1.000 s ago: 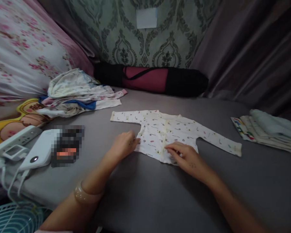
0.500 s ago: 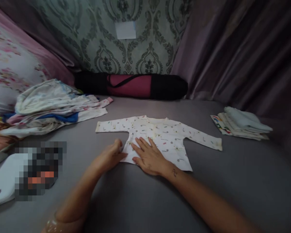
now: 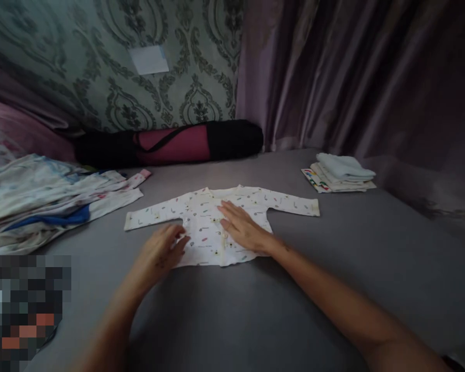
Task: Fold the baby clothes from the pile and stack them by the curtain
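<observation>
A small white long-sleeved baby shirt with a tiny coloured print lies spread out, its sleeves stretched to both sides and its neck away from me. A cream front strip runs down its middle. My right hand rests on the shirt's right front, fingers extended and pointing up and left. At the shirt's left side edge is my left hand, its fingers bent and its thumb apart from them, with no cloth seen between them.
Loose clothes lie heaped at the left, above a pixelated patch. A folded cloth stack sits at the back right. Along the patterned wall lies a long black and maroon bag. The surface is a grey sheet; purple curtains hang behind.
The view has turned to the right. My right hand has shifted up the shirt, uncovering the front strip's lower part. My left hand has moved off the lower left corner, its fingers now apart.
</observation>
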Demonstrator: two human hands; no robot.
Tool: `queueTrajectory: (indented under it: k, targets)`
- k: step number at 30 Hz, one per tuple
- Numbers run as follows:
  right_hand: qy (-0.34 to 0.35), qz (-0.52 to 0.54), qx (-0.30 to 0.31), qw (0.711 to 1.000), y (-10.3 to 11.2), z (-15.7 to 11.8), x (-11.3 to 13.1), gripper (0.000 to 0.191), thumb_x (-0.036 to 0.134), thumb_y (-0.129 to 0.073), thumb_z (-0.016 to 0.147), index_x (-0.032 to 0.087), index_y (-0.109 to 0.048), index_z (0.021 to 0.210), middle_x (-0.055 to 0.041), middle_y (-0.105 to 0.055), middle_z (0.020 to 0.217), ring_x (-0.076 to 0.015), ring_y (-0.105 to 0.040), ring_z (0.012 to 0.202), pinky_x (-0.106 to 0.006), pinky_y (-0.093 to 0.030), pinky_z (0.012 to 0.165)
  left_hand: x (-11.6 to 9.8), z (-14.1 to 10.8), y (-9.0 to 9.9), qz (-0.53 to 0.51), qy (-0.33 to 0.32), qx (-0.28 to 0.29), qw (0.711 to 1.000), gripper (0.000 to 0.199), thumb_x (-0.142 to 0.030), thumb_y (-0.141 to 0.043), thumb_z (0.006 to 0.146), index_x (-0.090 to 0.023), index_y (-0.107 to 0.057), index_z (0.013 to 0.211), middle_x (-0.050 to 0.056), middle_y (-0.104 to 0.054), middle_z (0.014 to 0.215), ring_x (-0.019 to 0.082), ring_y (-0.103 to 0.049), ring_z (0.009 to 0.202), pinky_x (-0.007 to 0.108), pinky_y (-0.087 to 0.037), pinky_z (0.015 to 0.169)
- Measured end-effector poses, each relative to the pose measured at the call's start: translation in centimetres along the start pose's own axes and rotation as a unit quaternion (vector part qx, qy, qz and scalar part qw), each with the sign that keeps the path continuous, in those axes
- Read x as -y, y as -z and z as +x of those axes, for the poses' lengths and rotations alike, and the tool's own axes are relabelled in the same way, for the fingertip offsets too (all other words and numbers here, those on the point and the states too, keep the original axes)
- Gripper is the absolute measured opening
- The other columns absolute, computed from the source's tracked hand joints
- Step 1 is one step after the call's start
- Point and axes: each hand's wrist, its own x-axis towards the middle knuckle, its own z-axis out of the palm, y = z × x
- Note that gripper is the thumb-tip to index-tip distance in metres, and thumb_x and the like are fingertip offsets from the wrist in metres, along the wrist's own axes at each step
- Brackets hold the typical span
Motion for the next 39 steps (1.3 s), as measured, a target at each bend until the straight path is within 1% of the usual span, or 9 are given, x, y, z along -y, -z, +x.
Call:
queueTrajectory:
  k: [4,7,15,21,23,27,30,34,39]
  targets:
    - [-0.066,-0.122,-0.026,0.990,0.9,-1.9,-3.7,0.061,0.045,-0.023,0.097,0.009,-0.031,0.146,-0.0152,-0.020,0.155,-0.0243,-0.011,0.144,-0.046,-0.010,0.117,-5.1,1.4,-2.1,-0.056,-0.191,0.065,0.978,0.027,-0.032,-0.041,0.096,-0.023,-0.054,0.118,0.009,-0.058,0.118,0.021,-0.052,0.111,0.035,-0.044,0.094]
    - [-0.054,-0.175,0.002,0.983,0.6,-3.3,-4.7,0.063,0.047,-0.024,0.097,0.009,-0.030,0.146,-0.0153,-0.017,0.155,-0.0257,-0.010,0.144,-0.047,-0.010,0.116,-6.7,1.7,-3.1,-0.060,-0.239,0.131,0.960,0.026,-0.029,-0.041,0.097,-0.023,-0.058,0.115,0.008,-0.059,0.115,0.020,-0.054,0.109,0.034,-0.045,0.093]
    - [0.029,-0.159,0.068,0.984,0.8,-7.4,-2.9,0.059,0.048,-0.025,0.098,0.018,-0.027,0.149,-0.0103,-0.016,0.156,-0.0239,-0.010,0.144,-0.049,-0.008,0.117,-5.9,1.4,-2.7,-0.079,-0.201,0.161,0.963,0.024,-0.026,-0.042,0.096,-0.021,-0.065,0.100,0.007,-0.061,0.117,0.019,-0.055,0.111,0.034,-0.043,0.099]
    - [0.020,-0.070,0.132,0.989,2.0,-12.9,0.7,0.060,0.049,-0.032,0.097,0.021,-0.026,0.149,-0.0059,-0.017,0.157,-0.0227,-0.012,0.144,-0.045,-0.011,0.118,-6.2,1.2,-2.5,-0.091,-0.166,0.167,0.968,0.027,-0.027,-0.041,0.096,-0.022,-0.066,0.103,0.008,-0.061,0.120,0.021,-0.054,0.113,0.036,-0.043,0.099]
    - [0.007,-0.005,0.154,0.988,3.2,-13.8,1.8,0.054,0.048,-0.034,0.096,0.023,-0.038,0.144,-0.0041,-0.026,0.154,-0.0223,-0.021,0.142,-0.042,-0.018,0.116,-6.1,1.2,-2.3,-0.099,-0.168,0.172,0.966,0.028,-0.028,-0.040,0.096,-0.022,-0.066,0.102,0.008,-0.061,0.119,0.021,-0.053,0.114,0.035,-0.043,0.099]
    - [-0.067,0.124,0.133,0.981,5.5,-12.8,1.2,0.040,0.044,-0.038,0.095,0.022,-0.071,0.101,-0.0038,-0.070,0.107,-0.0197,-0.063,0.101,-0.031,-0.047,0.087,-6.1,2.2,-1.7,-0.107,-0.191,0.197,0.956,0.030,-0.029,-0.037,0.097,-0.019,-0.065,0.100,0.009,-0.063,0.112,0.019,-0.056,0.107,0.031,-0.045,0.094]
    - [-0.197,0.041,0.011,0.979,5.8,-10.7,-1.4,0.041,0.042,-0.040,0.093,0.018,-0.069,0.076,-0.0021,-0.066,0.067,-0.0146,-0.058,0.061,-0.024,-0.040,0.056,-6.1,4.1,-1.7,-0.086,-0.201,0.188,0.957,0.029,-0.028,-0.037,0.096,-0.017,-0.063,0.103,0.009,-0.064,0.103,0.019,-0.059,0.099,0.033,-0.046,0.089]
    - [-0.292,-0.096,-0.021,0.951,4.3,-8.8,-4.2,0.039,0.042,-0.047,0.088,0.018,-0.061,0.060,-0.0033,-0.059,0.059,-0.0131,-0.050,0.053,-0.025,-0.025,0.049,-6.6,8.0,-3.5,-0.066,-0.207,0.135,0.967,0.027,-0.021,-0.038,0.093,-0.015,-0.060,0.106,0.010,-0.065,0.107,0.020,-0.058,0.102,0.035,-0.046,0.092]
    - [-0.301,-0.068,-0.013,0.951,3.1,-8.7,-4.1,0.028,0.042,-0.053,0.083,0.020,-0.062,0.068,-0.0029,-0.063,0.066,-0.0144,-0.053,0.059,-0.025,-0.027,0.052,-7.9,12.9,-8.1,-0.055,-0.185,0.085,0.978,0.030,-0.008,-0.041,0.085,-0.012,-0.059,0.109,0.012,-0.064,0.113,0.020,-0.057,0.109,0.035,-0.044,0.097]
